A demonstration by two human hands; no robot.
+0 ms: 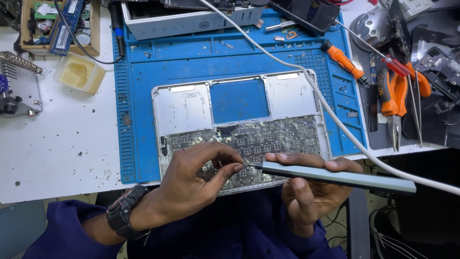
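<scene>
Okay, your right hand [306, 189] grips the grey electric screwdriver [335, 175], held level w/ its tip pointing left. Your left hand [201, 175] pinches at the bit [249, 165]. Laptop shell [239, 127] sits on the blue mat [201, 60], already gutted, keyboard backing exposed. Looks like mid-teardown; can't tell how many screws are left.

Both hands meet low: left [201, 175] pinching, right [306, 189] curled.
</scene>
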